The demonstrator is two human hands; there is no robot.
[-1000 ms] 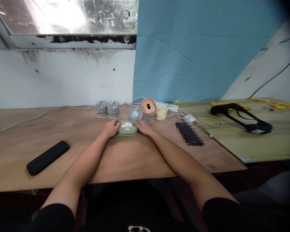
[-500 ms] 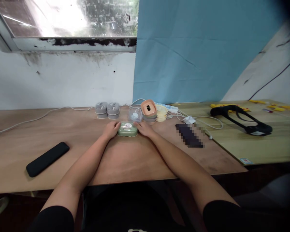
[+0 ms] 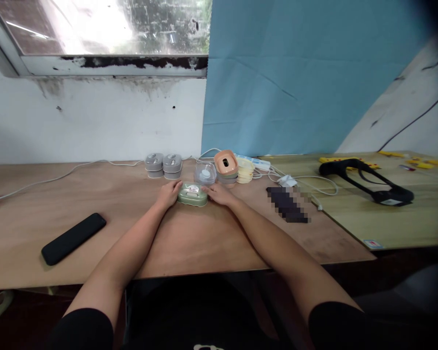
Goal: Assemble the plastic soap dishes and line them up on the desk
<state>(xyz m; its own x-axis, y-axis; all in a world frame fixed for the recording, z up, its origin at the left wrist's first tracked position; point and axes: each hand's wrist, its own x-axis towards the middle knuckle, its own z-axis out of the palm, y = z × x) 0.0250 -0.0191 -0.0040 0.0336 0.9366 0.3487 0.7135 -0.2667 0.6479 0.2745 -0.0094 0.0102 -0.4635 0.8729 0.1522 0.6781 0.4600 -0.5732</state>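
Between my two hands, a small green lidded box (image 3: 192,195) with a clear top and a white label rests on the brown table. My left hand (image 3: 169,193) holds its left end, with the fingers along the side and top edge. At the opposite end my right hand (image 3: 219,193) grips the right side, fingers bent against it. Just behind the box stands a clear plastic lid or container (image 3: 205,174). An orange square box or lid (image 3: 226,163) leans on a short stack beside it.
Two grey lidded boxes (image 3: 173,165) stand left of centre at the back. Cream lids (image 3: 245,171) are stacked near white cables and a power strip (image 3: 259,163). A black phone-like slab (image 3: 74,238) lies left; a black strap frame (image 3: 367,182) lies right.
The green box has turned slightly between my hands, its right end now a bit nearer to me. Both hands keep hold of it. The whole view has shifted slightly.
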